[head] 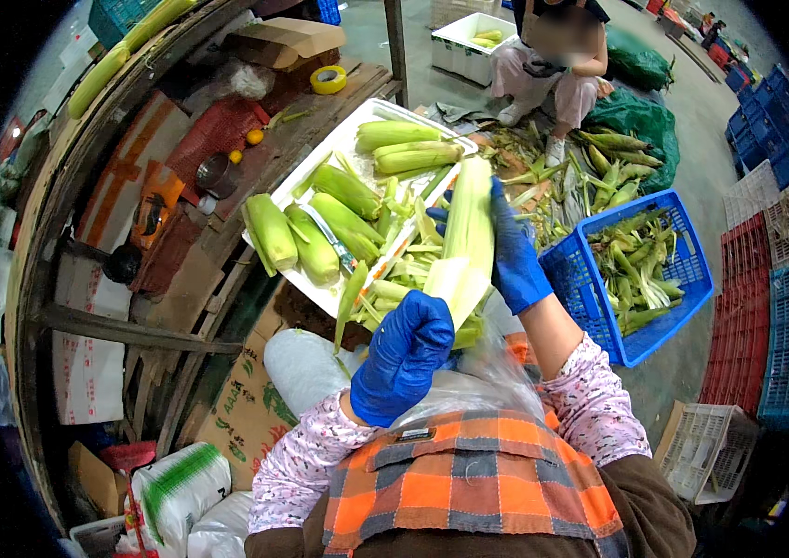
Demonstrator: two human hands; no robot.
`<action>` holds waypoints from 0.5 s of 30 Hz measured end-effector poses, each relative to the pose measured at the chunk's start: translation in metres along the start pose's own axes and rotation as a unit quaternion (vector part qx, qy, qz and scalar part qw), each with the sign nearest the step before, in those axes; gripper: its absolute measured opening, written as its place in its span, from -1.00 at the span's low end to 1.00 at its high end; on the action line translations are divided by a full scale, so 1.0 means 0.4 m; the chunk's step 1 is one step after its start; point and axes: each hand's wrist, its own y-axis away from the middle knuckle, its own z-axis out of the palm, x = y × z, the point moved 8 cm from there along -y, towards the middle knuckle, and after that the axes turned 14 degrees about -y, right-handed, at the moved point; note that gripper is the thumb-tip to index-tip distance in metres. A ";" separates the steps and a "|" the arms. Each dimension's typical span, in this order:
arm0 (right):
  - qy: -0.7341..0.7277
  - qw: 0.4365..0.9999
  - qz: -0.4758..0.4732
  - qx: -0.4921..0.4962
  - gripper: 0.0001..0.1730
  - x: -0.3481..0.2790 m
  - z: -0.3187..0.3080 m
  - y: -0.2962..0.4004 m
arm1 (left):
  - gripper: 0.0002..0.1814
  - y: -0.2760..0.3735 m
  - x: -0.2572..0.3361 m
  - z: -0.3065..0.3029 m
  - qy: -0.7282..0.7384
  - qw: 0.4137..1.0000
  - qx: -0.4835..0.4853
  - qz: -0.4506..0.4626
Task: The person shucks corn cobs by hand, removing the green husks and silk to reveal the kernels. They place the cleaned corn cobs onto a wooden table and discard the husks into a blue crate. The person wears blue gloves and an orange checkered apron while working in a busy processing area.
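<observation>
An ear of corn in pale green husk stands tilted before me, its top end away from my body. My right hand, in a blue glove, grips it along the right side, with fingertips showing behind it on the left. A loosened pale husk leaf bends down from its near end to my left hand, also blue-gloved and closed in a fist on it. Beyond lies a white foam tray with several husked ears. A knife rests among them. Cut husk pieces lie below the tray's near edge.
At right stands a blue plastic basket of stripped husks. A wooden shelf with yellow tape borders the left. Ahead, a person sits by a foam box and green sacks. Stacked crates line the far right.
</observation>
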 end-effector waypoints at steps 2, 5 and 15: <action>0.141 0.990 -0.003 -0.013 -0.43 -0.001 0.044 0.039 | -0.89 -0.011 0.030 0.006 -0.025 1.000 0.008 -0.015; 0.147 0.987 -0.011 0.058 -0.41 -0.040 -0.046 -0.026 | -0.97 -0.004 0.030 0.017 -0.061 0.997 0.022 -0.035; 0.078 0.980 -0.172 0.059 -0.26 -0.403 -0.061 -0.014 | -0.74 0.022 0.034 -0.079 -0.005 0.984 0.158 -0.083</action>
